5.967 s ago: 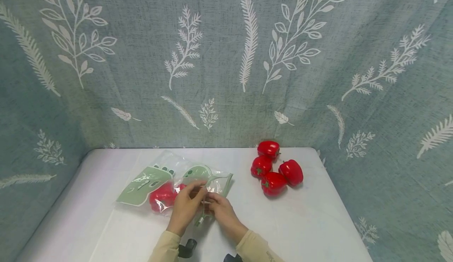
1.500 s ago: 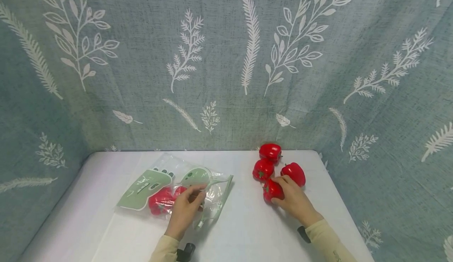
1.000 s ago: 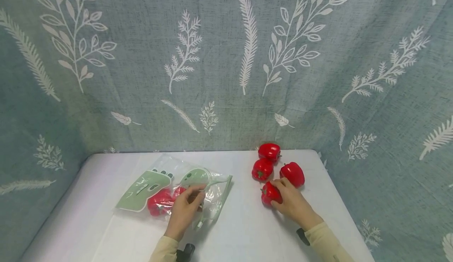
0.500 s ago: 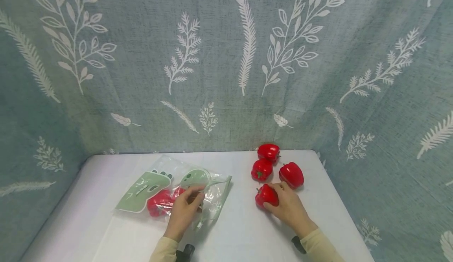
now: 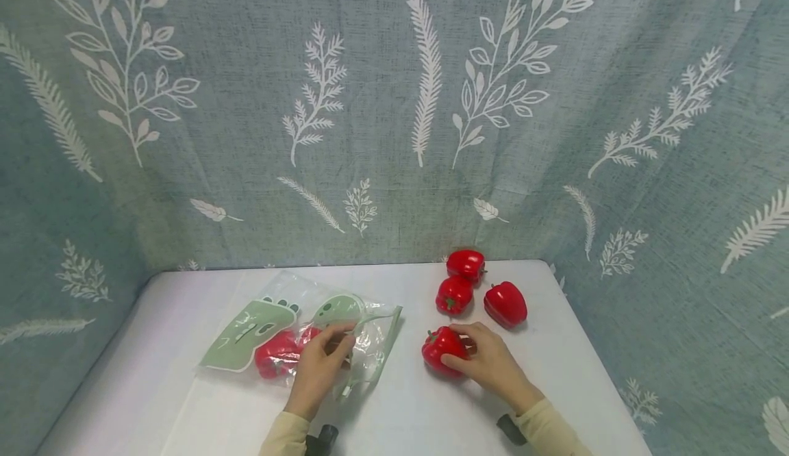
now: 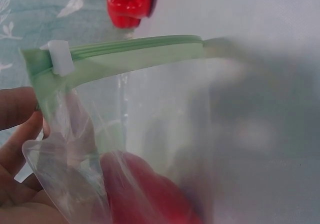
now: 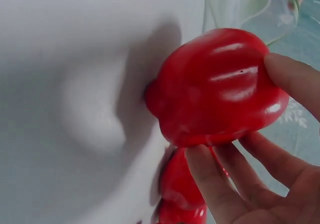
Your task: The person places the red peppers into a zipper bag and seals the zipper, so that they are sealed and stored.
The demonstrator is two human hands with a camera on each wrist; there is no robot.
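A clear zip bag with green prints and a green zip strip lies on the left of the table, with red bell peppers inside. My left hand pinches its edge near the mouth; in the left wrist view, a white slider sits at one end of the strip, close to the thumb. My right hand grips another red bell pepper between thumb and fingers, right of the bag mouth. The right wrist view shows this pepper tilted, its shadow on the table beside it.
Behind my right hand sit three more red bell peppers: one at the back, one in front of it, and one to the right. The white table backs onto a grey-green leaf-patterned curtain.
My right hand left the bag mouth, took hold of the front pepper in the group and brought it leftward toward the bag. The left hand has stayed at the bag.
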